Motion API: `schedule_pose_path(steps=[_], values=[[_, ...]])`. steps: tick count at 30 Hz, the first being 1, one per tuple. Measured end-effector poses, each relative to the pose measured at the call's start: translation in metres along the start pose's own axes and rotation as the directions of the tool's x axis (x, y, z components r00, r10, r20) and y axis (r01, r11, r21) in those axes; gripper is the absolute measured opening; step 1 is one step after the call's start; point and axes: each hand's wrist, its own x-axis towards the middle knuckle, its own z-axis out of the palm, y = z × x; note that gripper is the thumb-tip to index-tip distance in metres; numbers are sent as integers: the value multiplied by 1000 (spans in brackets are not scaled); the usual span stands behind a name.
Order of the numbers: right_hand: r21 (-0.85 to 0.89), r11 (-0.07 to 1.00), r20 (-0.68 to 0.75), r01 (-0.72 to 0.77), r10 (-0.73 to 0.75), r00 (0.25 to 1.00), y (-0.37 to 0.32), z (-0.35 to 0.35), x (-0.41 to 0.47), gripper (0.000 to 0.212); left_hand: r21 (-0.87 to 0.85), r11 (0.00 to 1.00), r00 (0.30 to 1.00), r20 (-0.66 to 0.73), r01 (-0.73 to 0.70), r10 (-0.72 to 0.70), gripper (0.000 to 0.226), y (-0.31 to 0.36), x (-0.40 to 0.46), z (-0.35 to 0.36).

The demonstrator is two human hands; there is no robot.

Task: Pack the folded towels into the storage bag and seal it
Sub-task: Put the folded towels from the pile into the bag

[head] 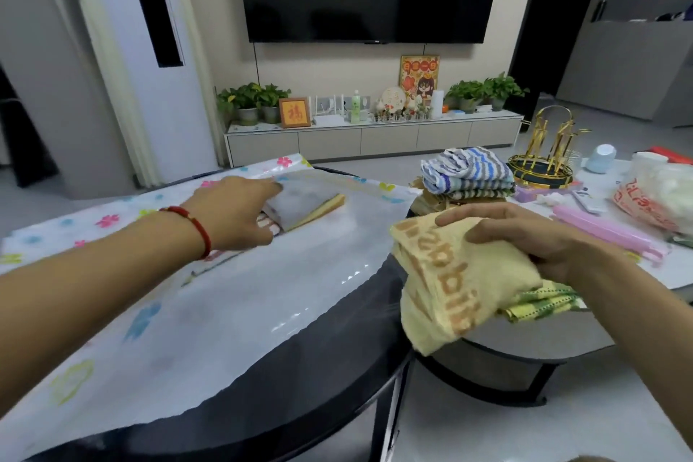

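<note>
Head view, as I log it: left hand [240, 210] at frame centre-left grasps the storage bag [210, 293] mouth; right hand [525, 240] at right clutches yellow towel [446, 281] lettered partly "bbit".

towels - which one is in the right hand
The yellow towel with orange lettering, gripped by the right hand. The blue-striped towel sits untouched on the stack behind.
</note>
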Motion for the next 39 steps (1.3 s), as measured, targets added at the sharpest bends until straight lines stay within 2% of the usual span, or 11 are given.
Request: schedule_pose_path(steps=[5, 9, 14, 18, 20, 23, 26, 29, 32, 36, 39], values=[[12, 997, 98, 74, -75, 992, -7, 111, 72, 37, -18, 1000, 1000, -10, 5, -5, 75, -17, 7, -39], [106, 990, 40, 88, -93, 995, -9, 198, 169, 48, -27, 999, 999, -14, 30, -30, 70, -24, 11, -56], [382, 899, -103, 214, -189, 977, -12, 285, 281, 54, -40, 999, 998, -60, 22, -25, 59, -39, 9, -67], [265, 963, -68, 53, -36, 997, 31, 318, 309, 67, -59, 998, 999, -52, 8, -11, 67, -51, 10, -66], [164, 984, -83, 64, -51, 995, 44, 317, 305, 66, -54, 999, 999, -51, 6, -9, 70, -51, 10, -60], [73, 993, -108, 93, -85, 991, 47, 289, 280, 47, -36, 999, 998, -61, -16, 14, 66, -46, 9, -44], [-178, 976, -101, 126, -146, 984, 46, 227, 232, 23, 3, 999, 997, -64, -50, 50, 51, -34, 12, -23], [-345, 930, -37, 129, -151, 988, 46, 146, 173, 19, 50, 996, 997, -38, -69, 71, 68, -18, 16, 0], [-416, 907, -211, 56, -156, 965, 61, 66, 115, 16, 101, 989, 993, -21, -112, 114, 72, 3, 21, 23], [-642, 709, -621, -292, -259, 740, 101, -34, 72, 17, 216, 969, 991, -23, -123, 131, 73, 32, 31, 44], [-674, 472, -717, -568, -233, 657, 123, -91, 56, 32, 206, 975, 994, -39, -88, 98, 75, 48, 39, 49]])
